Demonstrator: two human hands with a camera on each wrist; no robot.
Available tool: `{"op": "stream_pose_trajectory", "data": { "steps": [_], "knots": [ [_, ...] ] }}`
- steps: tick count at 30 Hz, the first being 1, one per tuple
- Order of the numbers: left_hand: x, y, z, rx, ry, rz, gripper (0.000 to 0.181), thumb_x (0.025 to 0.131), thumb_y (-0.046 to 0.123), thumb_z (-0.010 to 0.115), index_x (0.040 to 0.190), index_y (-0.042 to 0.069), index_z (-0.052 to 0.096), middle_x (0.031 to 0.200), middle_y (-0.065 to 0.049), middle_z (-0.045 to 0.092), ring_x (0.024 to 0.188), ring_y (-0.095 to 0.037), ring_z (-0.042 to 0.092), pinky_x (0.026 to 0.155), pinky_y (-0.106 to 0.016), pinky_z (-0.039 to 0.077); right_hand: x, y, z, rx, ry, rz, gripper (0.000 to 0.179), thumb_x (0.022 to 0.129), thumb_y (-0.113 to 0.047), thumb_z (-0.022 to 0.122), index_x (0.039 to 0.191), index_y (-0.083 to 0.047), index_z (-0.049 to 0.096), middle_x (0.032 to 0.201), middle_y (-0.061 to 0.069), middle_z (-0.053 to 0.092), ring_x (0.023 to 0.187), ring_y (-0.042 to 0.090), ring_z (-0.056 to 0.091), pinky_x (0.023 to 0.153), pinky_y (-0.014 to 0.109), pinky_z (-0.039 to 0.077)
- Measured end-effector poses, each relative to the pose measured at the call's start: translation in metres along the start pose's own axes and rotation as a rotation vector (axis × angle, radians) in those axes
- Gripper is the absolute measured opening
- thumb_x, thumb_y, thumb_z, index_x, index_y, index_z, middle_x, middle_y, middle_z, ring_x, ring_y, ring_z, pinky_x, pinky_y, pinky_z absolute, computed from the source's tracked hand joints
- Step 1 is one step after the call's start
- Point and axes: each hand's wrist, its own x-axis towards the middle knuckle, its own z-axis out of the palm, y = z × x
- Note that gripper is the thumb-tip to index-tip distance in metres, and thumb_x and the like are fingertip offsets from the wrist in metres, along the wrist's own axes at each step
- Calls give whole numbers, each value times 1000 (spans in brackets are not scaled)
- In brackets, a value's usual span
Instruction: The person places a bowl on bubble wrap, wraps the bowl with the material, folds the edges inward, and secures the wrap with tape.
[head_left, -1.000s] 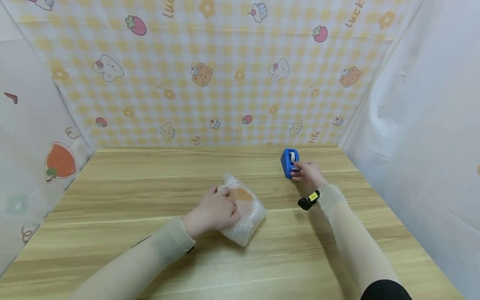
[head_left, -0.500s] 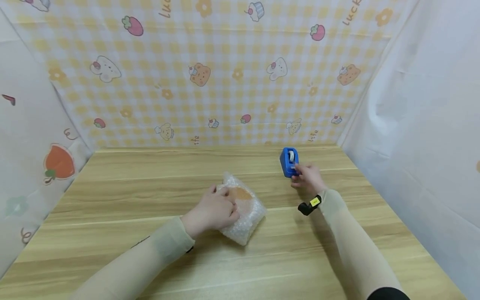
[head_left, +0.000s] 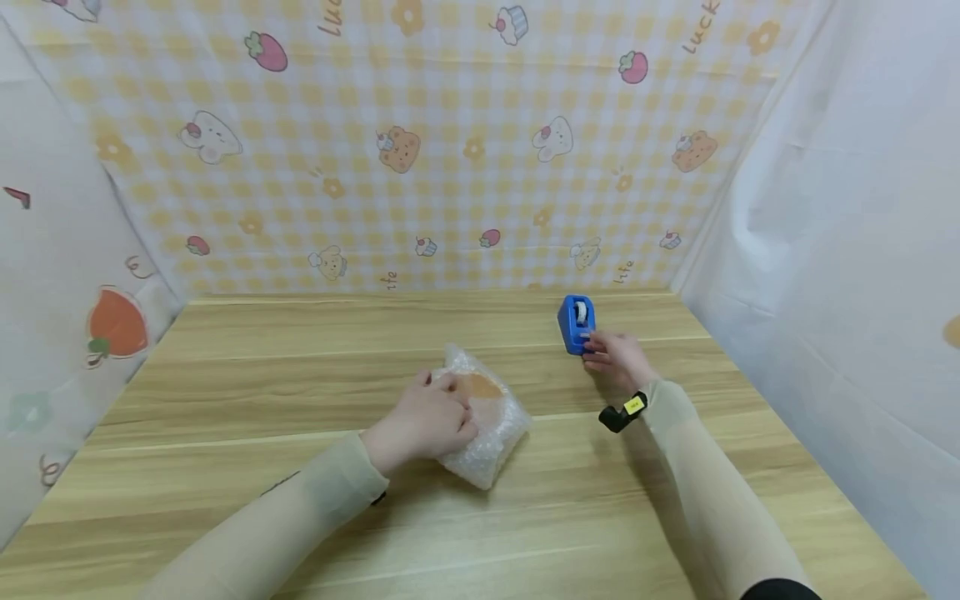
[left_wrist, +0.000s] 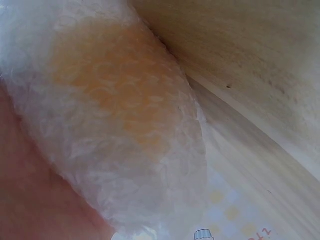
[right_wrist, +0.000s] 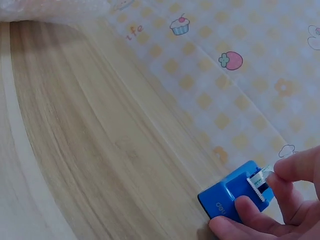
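Note:
A bubble-wrapped package [head_left: 491, 425], with an orange patch showing through the wrap, lies mid-table. My left hand [head_left: 427, 417] lies over its left side, fingers bent and holding it down; in the left wrist view the palm [left_wrist: 35, 185] is against the wrap [left_wrist: 125, 185]. A blue tape dispenser [head_left: 572, 329] stands at the back right with its white roll in place. My right hand [head_left: 618, 354] is at its front. In the right wrist view, thumb and forefinger pinch the tape end [right_wrist: 261, 177] by the toothed cutter, while other fingers [right_wrist: 252, 215] touch the dispenser's side.
The wood-grain table [head_left: 300, 350] ends at a yellow checked cloth backdrop [head_left: 450, 200] close behind the dispenser. White cloth [head_left: 840, 250] hangs along the right side and printed cloth [head_left: 52, 292] along the left. A black wrist camera [head_left: 618, 414] sits at my right cuff.
My right fingers have drawn slightly back toward the dispenser's front edge, and the tape end shows more clearly. The left hand and the package stay put; the head view shifts a little.

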Motion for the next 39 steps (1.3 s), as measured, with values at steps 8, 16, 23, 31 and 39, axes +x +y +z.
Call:
{"op": "stream_pose_trajectory", "data": {
  "steps": [8, 16, 23, 31, 39],
  "knots": [
    [2, -2, 2, -2, 2, 0, 43, 99, 40, 39, 113, 19, 74, 136, 3, 57, 135, -26, 35, 108, -58, 20, -1, 9, 3, 42, 10, -65, 21, 100, -14, 47, 109, 3, 53, 119, 22, 58, 99, 23, 63, 98, 40, 45],
    [3, -1, 2, 3, -4, -9, 43, 100, 41, 38, 112, 20, 74, 142, 2, 51, 136, -26, 33, 109, -57, 19, -2, 18, 1, 82, -18, -3, 21, 101, -17, 50, 106, 3, 52, 101, 10, 66, 96, 18, 65, 94, 36, 48],
    [3, -1, 1, 2, -2, -10, 44, 100, 42, 38, 112, 21, 74, 142, 1, 50, 137, -26, 32, 110, -58, 18, -2, 20, -2, 103, -44, 25, 31, 102, -18, 49, 119, 7, 48, 93, 8, 67, 85, 15, 67, 84, 30, 53],
    [2, -2, 2, 10, -5, -14, 44, 100, 43, 38, 117, 20, 72, 141, 3, 52, 137, -25, 32, 110, -58, 17, -4, 17, 0, 136, -12, 21, 23, 102, -19, 50, 110, 3, 51, 98, 9, 66, 83, 15, 68, 81, 30, 55],
    [1, -2, 2, -6, 3, -7, 43, 100, 42, 39, 115, 21, 73, 140, 4, 52, 137, -25, 32, 110, -58, 17, -5, 20, -2, 155, -31, 23, 24, 102, -15, 48, 116, 5, 48, 97, 11, 67, 85, 17, 68, 87, 34, 52]
  ]
}}
